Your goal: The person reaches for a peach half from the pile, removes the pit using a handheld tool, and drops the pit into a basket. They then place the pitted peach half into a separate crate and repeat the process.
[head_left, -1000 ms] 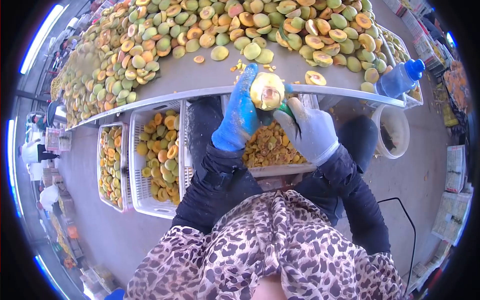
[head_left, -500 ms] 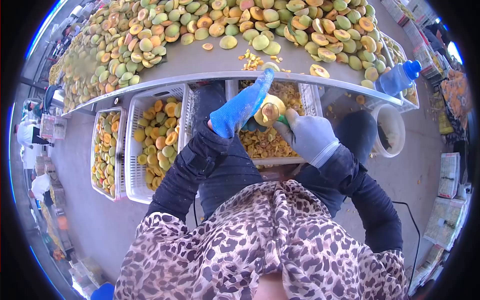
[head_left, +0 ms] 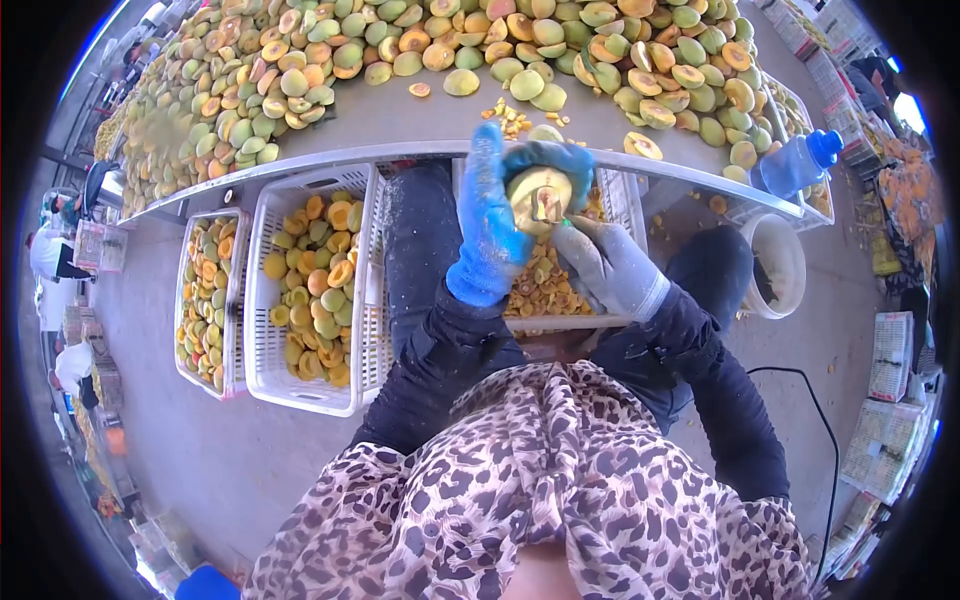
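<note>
My left hand (head_left: 492,235), in a blue glove, holds a halved peach (head_left: 531,208) with its cut face up, fingers curled round the far side and thumb raised. A dark, split-looking stone area shows in the middle of the cut face. My right hand (head_left: 617,272), in a grey glove, is closed on a small tool with a green handle (head_left: 564,222); its tip is at the near edge of the peach, and most of it is hidden by the fingers. Below the hands is a white crate (head_left: 560,322) of peach scraps.
Halved peaches (head_left: 440,55) are heaped on the metal table (head_left: 380,118), with small yellow scraps (head_left: 508,118) near its edge. Crates of peach halves (head_left: 318,385) stand at left. A blue bottle (head_left: 790,165) and white bucket (head_left: 790,250) are at right. People work in the background.
My left hand has turned more upright, and the peach half in it now tilts its cut face to view. My right hand has shifted slightly down with the tool.
</note>
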The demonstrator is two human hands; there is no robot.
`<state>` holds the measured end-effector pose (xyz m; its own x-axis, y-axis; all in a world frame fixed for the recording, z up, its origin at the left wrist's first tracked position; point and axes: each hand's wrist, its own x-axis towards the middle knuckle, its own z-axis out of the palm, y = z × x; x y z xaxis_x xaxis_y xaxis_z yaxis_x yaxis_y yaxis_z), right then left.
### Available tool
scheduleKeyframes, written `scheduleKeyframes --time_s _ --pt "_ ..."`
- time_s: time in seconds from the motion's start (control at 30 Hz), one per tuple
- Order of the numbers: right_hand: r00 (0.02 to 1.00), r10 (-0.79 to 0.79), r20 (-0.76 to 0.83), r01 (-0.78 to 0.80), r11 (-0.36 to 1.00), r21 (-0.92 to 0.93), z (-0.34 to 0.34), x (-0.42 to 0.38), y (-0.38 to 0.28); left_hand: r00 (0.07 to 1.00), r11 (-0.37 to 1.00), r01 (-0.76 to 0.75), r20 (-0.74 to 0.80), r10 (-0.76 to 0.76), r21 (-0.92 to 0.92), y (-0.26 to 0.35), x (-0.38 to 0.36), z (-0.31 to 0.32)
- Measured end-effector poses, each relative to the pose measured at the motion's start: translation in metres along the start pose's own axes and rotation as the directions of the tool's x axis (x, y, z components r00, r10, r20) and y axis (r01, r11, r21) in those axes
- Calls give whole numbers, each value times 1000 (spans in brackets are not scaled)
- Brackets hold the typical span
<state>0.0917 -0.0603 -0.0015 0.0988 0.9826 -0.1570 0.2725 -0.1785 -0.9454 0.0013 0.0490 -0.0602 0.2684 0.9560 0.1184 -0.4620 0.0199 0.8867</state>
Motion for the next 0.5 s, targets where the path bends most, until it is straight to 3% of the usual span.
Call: scheduleKeyframes --time_s 0.03,0.07,0.1,0.13,0.17,0.2,0.23,0.27,0.3,0.33,0.37,0.4,0.47,0.5 --pt "1000 5 0 -5 1000 1 0 -1 2 942 904 271 282 -179 -331 22 -1 -8" --pt "997 -79 -10 75 976 -204 0 -1 5 943 904 271 280 -181 -330 34 1 -9" --pt "987 -161 -7 145 905 -399 0 -2 8 916 978 193 373 -149 -82 43 1 -9" --pt "989 -150 -9 134 908 -397 1 -4 9 873 984 82 466 -148 158 48 0 -9" --pt "991 -132 23 132 940 -315 2 -5 8 845 968 225 472 -252 113 49 3 -8" --pt "991 -126 53 135 963 -234 0 -5 7 845 968 226 472 -251 110 42 7 -7" --pt "990 -128 52 137 962 -236 -2 -4 4 922 956 -158 384 54 246 29 9 -6" --pt "988 79 136 -93 991 94 -4 -6 1 865 776 -488 340 369 399 16 10 -7" --pt "930 239 279 -336 860 384 -6 -6 -2 685 462 -706 349 640 538 16 10 -4" --pt "931 237 276 -333 862 384 -7 -5 -5 682 460 -708 350 642 536 19 10 -4" --pt "929 267 256 -335 901 276 -5 -5 -7 929 899 -319 286 234 299 25 6 -7" --pt "927 297 231 -338 926 166 -4 -6 -8 900 967 254 359 -247 30 34 0 -6" --pt "950 231 212 -281 926 251 -3 -12 -8 901 980 195 389 -191 30 45 -14 4" --pt "967 160 200 -220 919 327 -2 -13 -10 911 897 382 252 -325 -222 46 -21 11"
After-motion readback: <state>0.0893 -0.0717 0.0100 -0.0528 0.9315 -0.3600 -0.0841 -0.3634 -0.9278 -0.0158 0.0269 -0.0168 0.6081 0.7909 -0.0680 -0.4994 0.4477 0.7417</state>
